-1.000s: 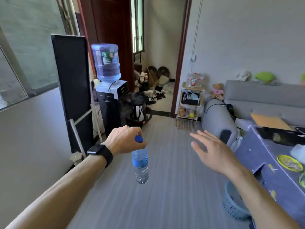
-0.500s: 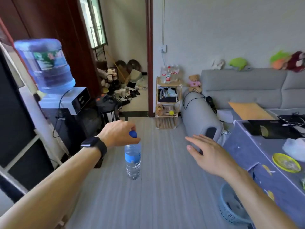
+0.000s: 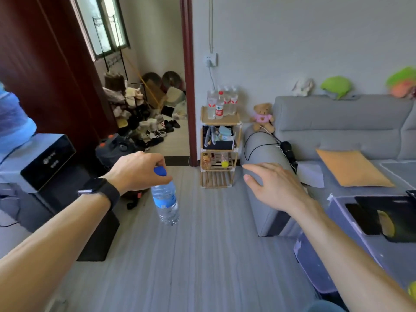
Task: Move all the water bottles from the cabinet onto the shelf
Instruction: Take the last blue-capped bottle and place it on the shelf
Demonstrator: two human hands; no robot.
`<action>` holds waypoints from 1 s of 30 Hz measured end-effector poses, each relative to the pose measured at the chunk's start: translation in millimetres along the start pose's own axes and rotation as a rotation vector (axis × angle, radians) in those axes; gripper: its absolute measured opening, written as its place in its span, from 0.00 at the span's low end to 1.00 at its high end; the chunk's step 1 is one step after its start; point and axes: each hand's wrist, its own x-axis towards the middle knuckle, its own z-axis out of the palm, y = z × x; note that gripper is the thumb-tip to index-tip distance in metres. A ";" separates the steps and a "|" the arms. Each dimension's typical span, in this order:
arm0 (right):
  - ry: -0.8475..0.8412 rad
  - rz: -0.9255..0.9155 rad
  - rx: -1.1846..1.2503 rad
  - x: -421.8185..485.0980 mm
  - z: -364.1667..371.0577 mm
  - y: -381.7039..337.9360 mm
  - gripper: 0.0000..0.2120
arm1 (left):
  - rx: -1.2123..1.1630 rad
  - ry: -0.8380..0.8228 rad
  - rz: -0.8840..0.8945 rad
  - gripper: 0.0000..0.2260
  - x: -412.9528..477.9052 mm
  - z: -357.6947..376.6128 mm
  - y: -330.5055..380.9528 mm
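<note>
Bottle in hand is what we see first: a clear water bottle with a blue cap and a blue label hangs in the air above the grey floor, left of centre in the head view. Its long axis runs nearly upright, cap at the top and base at the bottom, and we note a slight lean that puts the base a little to the right of the cap. The left hand grips it from above, fingers curled round the neck and cap, so that the body hangs free below the knuckles. A dark watch sits on that wrist.

The right hand is held out palm down with its fingers straight and slightly spread; it holds nothing and touches nothing that we can make out.

Ahead, against the wall beside the doorway, stands a small wooden shelf, well apart from the carried bottle. On its top board several bottles stand upright, close together. Just to the right of the shelf we see a teddy bear on the arm of a grey sofa. A water dispenser stands at the left edge.
</note>
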 end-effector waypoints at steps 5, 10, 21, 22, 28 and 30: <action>0.025 0.042 0.058 115.2 25.8 43.8 0.18 | -0.031 -0.011 -0.014 0.14 126.0 31.2 -16.8; 0.025 0.095 0.084 227.6 41.8 78.6 0.16 | -0.052 -0.051 0.026 0.16 264.1 52.8 -36.1; -0.031 0.200 0.096 438.6 82.0 181.3 0.18 | -0.113 -0.046 0.094 0.12 528.4 69.8 -26.5; -0.054 0.194 0.115 457.0 89.0 191.5 0.18 | -0.121 -0.056 0.087 0.12 549.8 76.3 -24.1; -0.159 0.141 0.180 567.4 119.1 253.2 0.15 | -0.125 -0.160 0.104 0.13 671.2 118.1 6.0; -0.223 0.127 0.184 603.7 124.6 271.6 0.16 | -0.134 -0.170 0.114 0.12 701.9 125.9 18.0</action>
